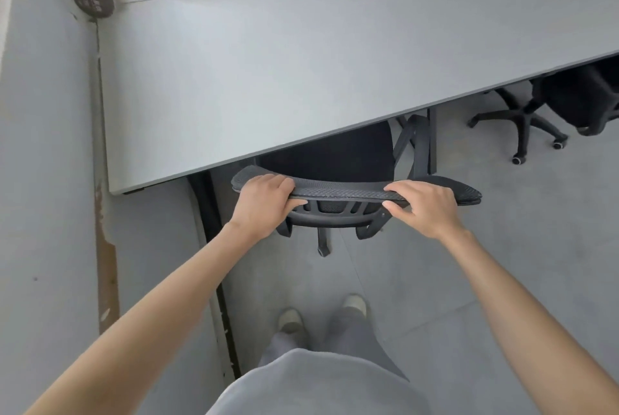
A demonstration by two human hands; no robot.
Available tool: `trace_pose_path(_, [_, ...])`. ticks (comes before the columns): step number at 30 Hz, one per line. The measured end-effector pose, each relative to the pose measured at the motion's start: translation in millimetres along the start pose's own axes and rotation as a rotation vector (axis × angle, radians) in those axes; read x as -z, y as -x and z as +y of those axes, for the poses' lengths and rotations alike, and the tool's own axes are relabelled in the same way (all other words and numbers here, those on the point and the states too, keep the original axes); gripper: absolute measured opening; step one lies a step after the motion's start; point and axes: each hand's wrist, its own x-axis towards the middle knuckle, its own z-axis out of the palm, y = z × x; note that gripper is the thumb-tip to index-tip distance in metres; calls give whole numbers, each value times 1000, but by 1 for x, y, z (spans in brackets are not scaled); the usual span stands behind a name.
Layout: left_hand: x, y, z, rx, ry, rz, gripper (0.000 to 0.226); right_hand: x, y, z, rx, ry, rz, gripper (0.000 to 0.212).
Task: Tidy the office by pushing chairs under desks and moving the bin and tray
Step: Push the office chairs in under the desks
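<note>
Hands, left (264, 203) and right (423, 208), grip black mesh chair (338, 193), fingers curled over its top edge.

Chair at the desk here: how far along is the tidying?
In hand: both hands, left and right, grip the backrest of the black mesh chair, whose seat already sits partly under the grey desk. A second chair to the right looks tucked in. Left: the bin and tray, neither visible here.

My black mesh office chair (338, 163) stands upright with its seat tucked under the grey table (268, 79), its curved backrest top just clear of the table's near edge.
</note>
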Motion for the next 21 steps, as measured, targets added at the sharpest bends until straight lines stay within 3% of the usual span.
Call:
trace_pose_path(9, [-16, -14, 60, 93, -101, -27, 46, 4, -12, 65, 79, 49, 33, 47])
trace_pose_path(16, [-28, -37, 88, 191, -105, 17, 46, 2, -40, 112, 232, 60, 138, 47])
trace_pose_path(21, [-41, -69, 118, 316, -132, 14, 46, 11, -76, 157, 349, 48, 107, 48])
